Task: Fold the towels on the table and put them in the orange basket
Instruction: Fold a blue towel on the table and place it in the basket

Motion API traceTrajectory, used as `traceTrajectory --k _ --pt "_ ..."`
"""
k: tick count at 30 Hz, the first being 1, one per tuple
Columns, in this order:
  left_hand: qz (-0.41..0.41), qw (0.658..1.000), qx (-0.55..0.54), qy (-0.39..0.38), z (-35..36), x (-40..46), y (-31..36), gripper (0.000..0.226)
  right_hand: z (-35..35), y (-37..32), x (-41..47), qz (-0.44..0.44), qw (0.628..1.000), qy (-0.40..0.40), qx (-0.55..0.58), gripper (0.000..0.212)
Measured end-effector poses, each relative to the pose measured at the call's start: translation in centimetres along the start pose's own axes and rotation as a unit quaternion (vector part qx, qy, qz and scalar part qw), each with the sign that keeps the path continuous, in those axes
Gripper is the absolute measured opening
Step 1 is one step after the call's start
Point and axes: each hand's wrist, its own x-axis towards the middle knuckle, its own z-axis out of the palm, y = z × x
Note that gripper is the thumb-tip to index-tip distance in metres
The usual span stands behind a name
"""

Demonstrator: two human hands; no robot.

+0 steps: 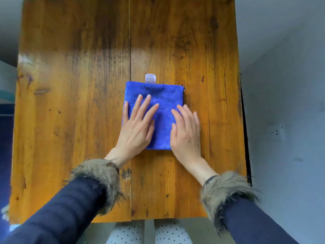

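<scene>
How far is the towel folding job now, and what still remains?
Done: the blue towel lies folded small on the wooden table. In hand: left hand and right hand press it flat. Left: putting it in the orange basket, which is not in view.

Towel (163, 97): blue terry cloth, short matt pile, soft nap, lying under both hands.
Label (150, 78): white woven or printed fabric tab at the towel edge beyond the fingertips.
Table (79, 103): varnished wood planks, glossy amber finish, dark grain, knots and scuffs.
Cuffs (100, 175): shaggy brown fur trim at the wrists.
Sleeves (58, 221): dark ribbed knit, matt.
</scene>
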Motion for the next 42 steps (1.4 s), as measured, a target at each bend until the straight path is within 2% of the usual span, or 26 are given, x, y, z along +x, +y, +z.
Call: traceTrajectory --k 3,7,14,17,19,22,24,26,29,32,35,39,42 --pt "0.03 0.999 0.032 0.026 -0.4 0.8 -1.8 0.046 1.1 0.3 0.3 -0.051 0.993 -0.077 -0.077 0.049" --pt "0.04 0.998 0.056 -0.002 -0.2 2.4 -3.2 0.05 2.0 1.4 3.2 -0.034 0.982 -0.12 -0.144 0.057" --pt "0.027 0.996 0.066 -0.051 0.7 2.8 -3.5 0.057 2.3 2.2 3.6 0.019 0.97 -0.193 -0.146 0.061" --pt "0.021 0.998 -0.01 -0.066 -0.1 2.6 -3.7 0.054 1.3 1.0 3.9 0.051 0.968 -0.207 -0.131 0.06" --pt "-0.005 0.993 -0.116 -0.024 -1.0 1.9 -3.9 0.048 0.4 0.2 3.6 0.103 0.973 -0.186 -0.085 0.061" --pt "-0.152 0.963 -0.215 0.05 -2.4 0.7 -4.5 0.044 -1.1 -0.7 3.3 0.251 0.962 -0.096 0.043 0.051" --pt "-0.275 0.921 -0.273 0.035 -3.1 0.6 -4.9 0.039 -1.8 -0.8 3.6 0.371 0.918 -0.091 0.109 0.043" --pt "-0.356 0.881 -0.312 -0.017 -3.8 0.9 -5.1 0.036 -2.1 -0.7 4.1 0.449 0.874 -0.121 0.143 0.039" --pt "-0.378 0.865 -0.325 -0.068 -4.3 1.2 -5.0 0.034 -2.3 -0.8 4.8 0.501 0.822 -0.153 0.223 0.039" --pt "-0.385 0.853 -0.337 -0.104 -4.1 1.5 -4.8 0.036 -2.7 -0.9 5.5 0.519 0.786 -0.195 0.274 0.027" --pt "-0.395 0.825 -0.393 -0.095 -3.7 1.2 -4.5 0.031 -2.7 -0.3 6.0 0.514 0.775 -0.218 0.296 0.027" --pt "-0.398 0.81 -0.425 -0.069 -4.0 -0.4 -3.5 0.031 -2.6 0.2 5.9 0.5 0.774 -0.28 0.269 0.031" --pt "-0.424 0.764 -0.48 -0.072 -4.5 -2.7 -2.9 0.032 -2.6 0.0 5.3 0.483 0.77 -0.328 0.257 0.032"
